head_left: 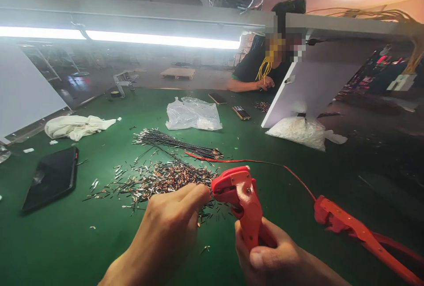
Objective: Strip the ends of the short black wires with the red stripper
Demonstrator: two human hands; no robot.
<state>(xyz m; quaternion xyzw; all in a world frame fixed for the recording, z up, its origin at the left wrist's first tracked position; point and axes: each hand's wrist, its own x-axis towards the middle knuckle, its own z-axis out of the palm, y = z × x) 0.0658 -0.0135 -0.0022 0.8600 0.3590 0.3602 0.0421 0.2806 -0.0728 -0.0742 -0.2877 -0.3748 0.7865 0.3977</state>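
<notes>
Two here: red stripper (251,208) gripped in right hand (276,253), another stripper (359,227) lower right. Left hand (175,215) looks curled closed, can't tell round what.

smooth green tabletop (53,242) leaves passage at near left; short black-and-copper wire pieces (172,178) block ahead, a red long-handled tool (347,220) right.

A workshop was indicated by a green-topped desk (66,242), strewn with short black-and-copper wire pieces (165,179) and overhung by a long white tube light (159,39); beyond, a flat pale wooden pallet (179,73) was seen on the grey floor (212,77).
</notes>
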